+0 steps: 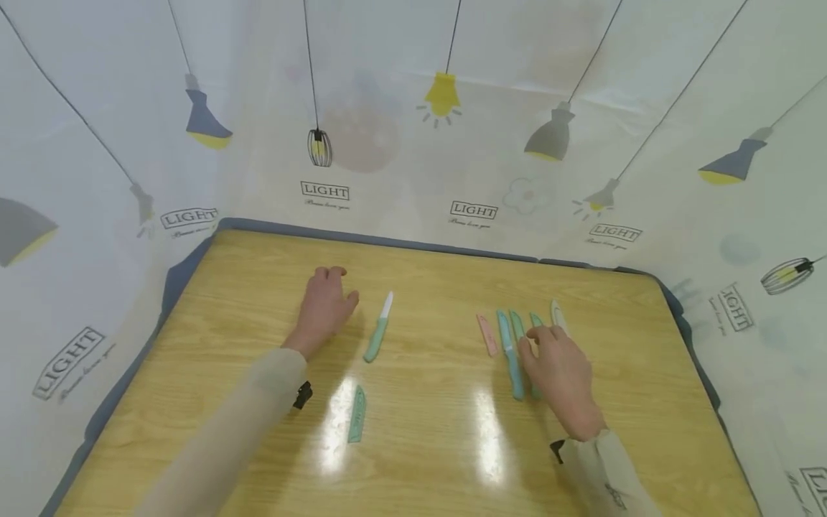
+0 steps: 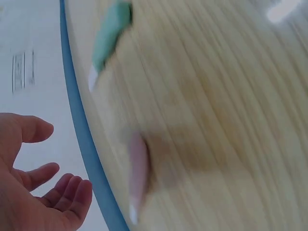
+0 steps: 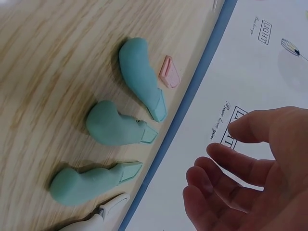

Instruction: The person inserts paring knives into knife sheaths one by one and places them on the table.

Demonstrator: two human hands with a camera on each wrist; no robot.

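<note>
My left hand (image 1: 323, 309) is over the table's left side, loosely bent and holding nothing. To its right lies a green-handled knife (image 1: 377, 341) with a bare white blade. The left wrist view shows a pink-handled knife (image 2: 138, 168), which the hand hides in the head view. My right hand (image 1: 561, 373) hovers above a row of sheathed knives, its fingers relaxed with nothing between them. That row has a blue knife (image 3: 137, 72), one green knife (image 3: 113, 125), another green knife (image 3: 86, 185) and a white knife (image 3: 91, 224). Beside the blue one lies an empty pink sheath (image 1: 487, 334).
Nearer to me, a loose green sheath (image 1: 357, 414) lies on the wooden table (image 1: 426, 431). A blue-grey edging (image 1: 388, 239) runs along the table's border. White sheeting (image 1: 388, 64) printed with lamps surrounds the back and sides.
</note>
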